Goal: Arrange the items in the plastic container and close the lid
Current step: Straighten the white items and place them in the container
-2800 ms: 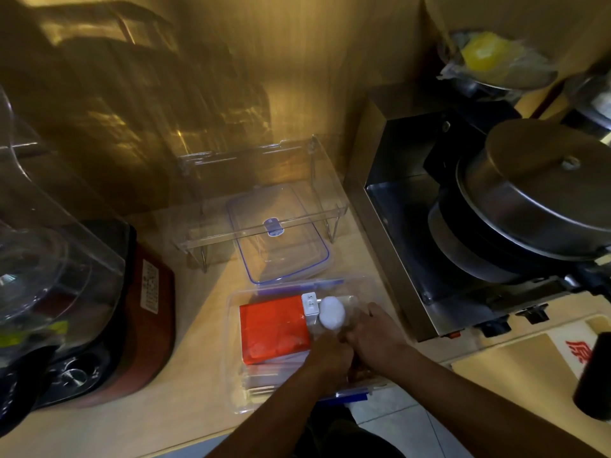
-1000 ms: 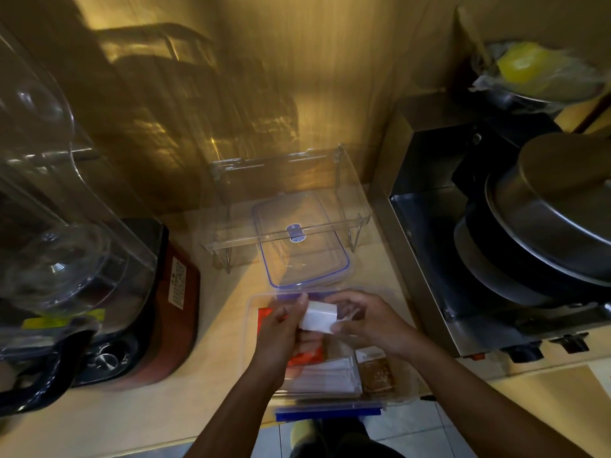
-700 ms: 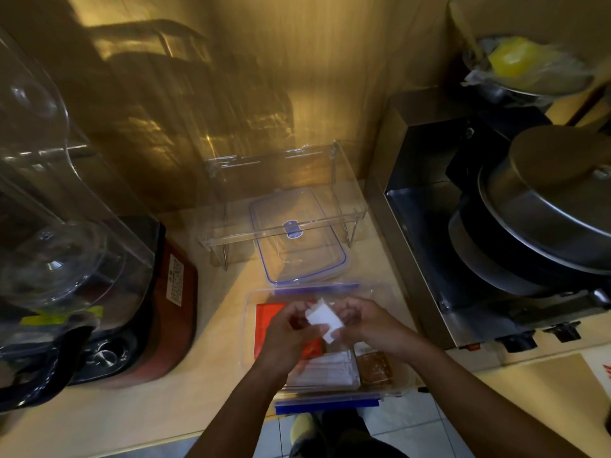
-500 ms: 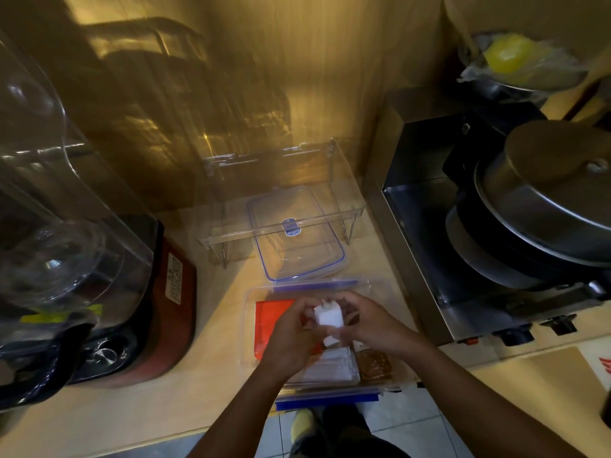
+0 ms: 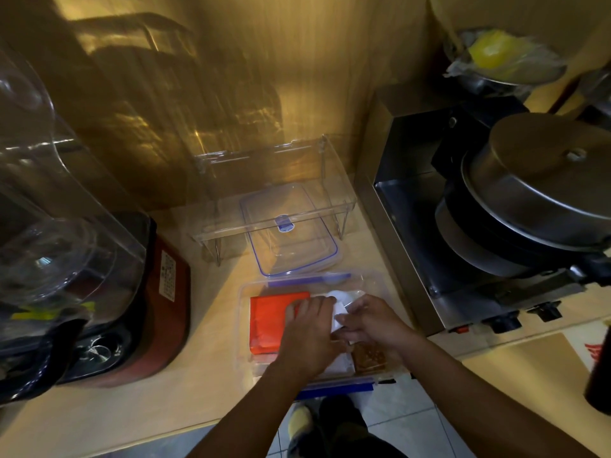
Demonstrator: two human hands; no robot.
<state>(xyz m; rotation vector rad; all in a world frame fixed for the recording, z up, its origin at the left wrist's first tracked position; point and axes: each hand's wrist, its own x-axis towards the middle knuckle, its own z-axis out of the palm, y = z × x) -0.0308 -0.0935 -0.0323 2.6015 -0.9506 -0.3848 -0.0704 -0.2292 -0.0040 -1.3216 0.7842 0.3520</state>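
Shows both forearms [image 5: 251, 408] bare along their whole visible length, with bare left hand [image 5: 307, 328] and right hand [image 5: 373, 322]. Wears dark trousers [image 5: 344, 434] on the legs below and a yellow shoe [image 5: 299, 421] on one foot.

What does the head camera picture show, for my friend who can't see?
The person's left hand and right hand hold a small white item over an open plastic container on a counter. An orange packet lies inside on the left, and the clear lid lies on the counter behind it.
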